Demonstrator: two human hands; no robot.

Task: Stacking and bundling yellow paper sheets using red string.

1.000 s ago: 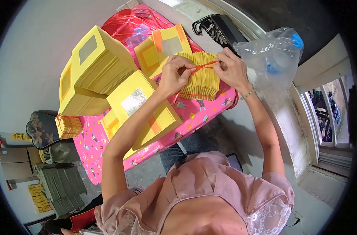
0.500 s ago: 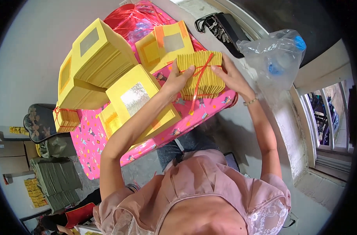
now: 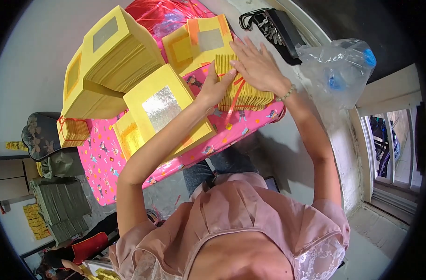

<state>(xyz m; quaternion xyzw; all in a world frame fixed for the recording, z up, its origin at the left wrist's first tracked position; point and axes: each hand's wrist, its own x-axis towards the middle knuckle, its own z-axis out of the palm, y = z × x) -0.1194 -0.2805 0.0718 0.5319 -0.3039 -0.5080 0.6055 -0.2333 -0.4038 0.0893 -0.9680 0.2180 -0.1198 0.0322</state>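
Seemingly flat fingers (image 3: 250,53) on paper bundle (image 3: 245,95)

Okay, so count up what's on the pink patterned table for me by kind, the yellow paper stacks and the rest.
Yellow paper stacks with silver foil squares: 4
Yellow paper bundle tied with red string, under both hands: 1
Small yellow bundle tied with red string at the table's left edge: 1
Red plastic bag: 1
Total: 7
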